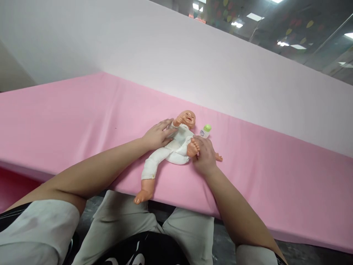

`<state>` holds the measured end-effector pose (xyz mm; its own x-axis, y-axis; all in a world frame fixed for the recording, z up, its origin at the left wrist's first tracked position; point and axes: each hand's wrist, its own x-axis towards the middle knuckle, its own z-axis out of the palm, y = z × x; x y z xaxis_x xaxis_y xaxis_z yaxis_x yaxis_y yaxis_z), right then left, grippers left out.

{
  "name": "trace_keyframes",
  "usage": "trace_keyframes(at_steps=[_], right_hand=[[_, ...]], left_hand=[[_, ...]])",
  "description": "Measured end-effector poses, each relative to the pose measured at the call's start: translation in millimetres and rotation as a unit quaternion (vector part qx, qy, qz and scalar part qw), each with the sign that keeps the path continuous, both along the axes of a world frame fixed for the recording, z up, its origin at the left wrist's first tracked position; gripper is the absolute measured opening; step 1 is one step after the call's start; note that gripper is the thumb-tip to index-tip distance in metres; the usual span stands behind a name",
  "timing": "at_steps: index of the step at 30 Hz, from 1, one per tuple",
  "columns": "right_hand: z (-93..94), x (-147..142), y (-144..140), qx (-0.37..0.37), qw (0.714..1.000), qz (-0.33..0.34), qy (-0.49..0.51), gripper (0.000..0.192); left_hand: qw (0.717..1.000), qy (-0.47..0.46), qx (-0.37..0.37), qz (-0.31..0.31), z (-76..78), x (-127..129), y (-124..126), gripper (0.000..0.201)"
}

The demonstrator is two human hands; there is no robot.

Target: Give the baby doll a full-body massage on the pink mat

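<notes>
Head view: left hand (157, 135) lies flat-fingered on the plastic doll (173, 147); right hand (204, 156) fingers pinch its white cloth leg.

left hand (158, 135): flat, fingers spread | right hand (204, 154): palm down, fingers curled | arms outstretched

A single head-worn view looks forward and steeply down from above the person's lap, close over the near edge of the pink table (248, 176). The frame is tilted, so the table's far edge slopes down to the right. A white wall (165, 55) rises beyond the table, with ceiling lights (255, 16) above it.
</notes>
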<state>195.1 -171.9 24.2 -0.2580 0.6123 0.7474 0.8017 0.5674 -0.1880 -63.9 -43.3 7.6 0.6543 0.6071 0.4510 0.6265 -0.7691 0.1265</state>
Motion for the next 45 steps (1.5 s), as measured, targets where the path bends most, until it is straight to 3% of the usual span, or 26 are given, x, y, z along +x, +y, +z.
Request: trace_keyframes(at_steps=[6,10,13,16,19,21,25,28,32,37,42,45], right_hand=[[0.5,-8,-3,-0.096,0.992,0.072,-0.023,0.079],[-1.3,-8,-2,-0.092,0.994,0.063,-0.019,0.073],[0.3,-10,-4,-0.046,0.996,0.071,-0.03,0.068],[4.1,-15,-12,0.027,0.993,0.107,-0.049,0.067],[6.2,-23,-24,0.047,0.987,0.138,-0.069,0.061],[4.7,-31,-32,0.027,0.981,0.179,-0.07,0.055],[-3.7,-49,-42,-0.052,0.949,0.295,-0.096,0.052],[-8.1,-61,-43,-0.085,0.928,0.336,-0.139,0.049],[-2.9,-67,-45,-0.084,0.928,0.335,-0.141,0.044],[13.3,-54,-50,0.006,0.955,0.284,-0.081,0.047],[19.6,-31,-38,0.016,0.986,0.162,-0.032,0.054],[18.8,-22,-26,-0.022,0.995,0.1,-0.009,0.054]], left_hand=[[0.995,0.077,0.009,-0.065,10.0,6,-5,0.05],[0.993,0.096,-0.004,-0.072,12.5,10,-7,0.047],[0.996,0.053,-0.026,-0.062,8.9,9,-7,0.051],[0.996,-0.04,-0.079,-0.005,3.5,4,0,0.061],[0.977,-0.156,-0.127,0.074,-2.8,-6,17,0.079],[0.953,-0.224,-0.163,0.125,-7.6,-15,32,0.085],[0.878,-0.308,-0.278,0.239,-16.7,-31,59,0.094],[0.852,-0.333,-0.312,0.256,-19.5,-37,66,0.092],[0.867,-0.363,-0.285,0.186,-15.8,-34,59,0.101],[0.924,-0.324,-0.203,0.016,-8.8,-17,37,0.112],[0.976,-0.146,-0.113,-0.111,-2.0,1,9,0.1],[0.988,-0.021,-0.087,-0.124,3.7,9,-3,0.087]])
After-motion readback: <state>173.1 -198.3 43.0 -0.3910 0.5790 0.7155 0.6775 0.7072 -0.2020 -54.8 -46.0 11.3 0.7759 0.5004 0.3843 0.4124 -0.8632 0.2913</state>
